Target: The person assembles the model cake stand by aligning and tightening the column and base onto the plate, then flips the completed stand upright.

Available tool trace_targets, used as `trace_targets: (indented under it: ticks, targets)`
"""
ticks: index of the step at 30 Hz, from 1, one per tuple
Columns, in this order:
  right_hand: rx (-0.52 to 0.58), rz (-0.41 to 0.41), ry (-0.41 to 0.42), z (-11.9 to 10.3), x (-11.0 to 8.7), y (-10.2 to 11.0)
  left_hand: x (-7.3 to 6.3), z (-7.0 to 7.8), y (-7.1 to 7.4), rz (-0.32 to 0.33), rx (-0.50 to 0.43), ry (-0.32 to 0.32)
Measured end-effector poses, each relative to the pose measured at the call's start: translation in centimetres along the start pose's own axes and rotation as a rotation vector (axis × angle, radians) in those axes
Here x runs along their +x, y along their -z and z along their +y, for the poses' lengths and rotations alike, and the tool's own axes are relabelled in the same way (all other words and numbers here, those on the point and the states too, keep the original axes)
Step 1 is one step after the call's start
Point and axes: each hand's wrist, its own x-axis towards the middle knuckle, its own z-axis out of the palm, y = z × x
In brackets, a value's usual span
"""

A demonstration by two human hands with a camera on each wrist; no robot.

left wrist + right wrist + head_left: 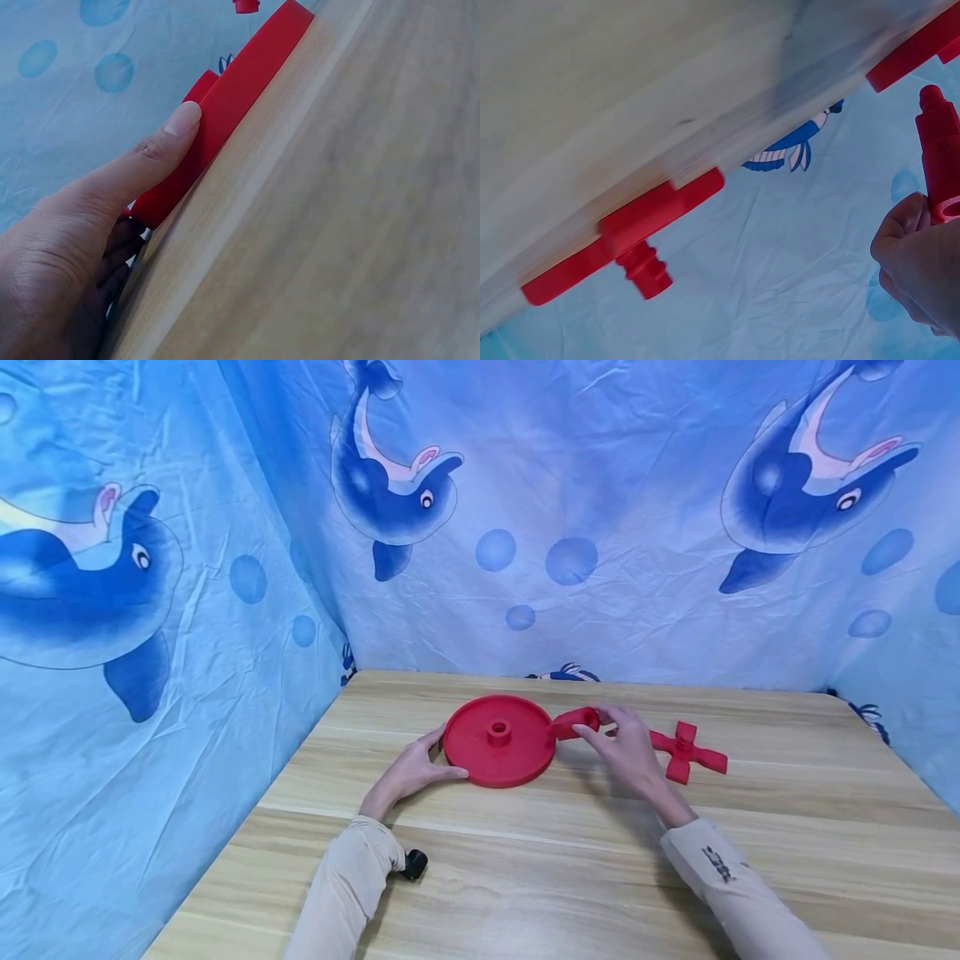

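Observation:
A red round tray-like disc (525, 752) with a raised rim and a hollow central post (498, 733) lies flat on the table. My left hand (412, 768) grips its left edge, the thumb along the front of the rim; in the left wrist view that thumb presses the disc's side (240, 90). Just off the disc's right edge, my right hand (626, 747) pinches a red stepped cylinder (573, 724). Its narrow tip points toward the disc, and the right wrist view shows a hole in the cylinder's wide end (939, 154).
Right of my right hand, a red four-armed cross piece (684, 752) lies on the wooden table (525, 877), its ridged stud (645, 271) standing up. A black device (415, 864) sits at my left cuff. Blue dolphin-print curtains (615, 618) hang behind and beside the table.

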Motion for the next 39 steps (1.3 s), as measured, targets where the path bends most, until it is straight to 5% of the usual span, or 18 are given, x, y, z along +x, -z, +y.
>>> trace_targets:
  ticks: [39]
  targets:
    - [0.069,-0.019,0.03,-2.1,1.9,-4.4,-0.2,0.1,0.1,0.012,0.012,0.009]
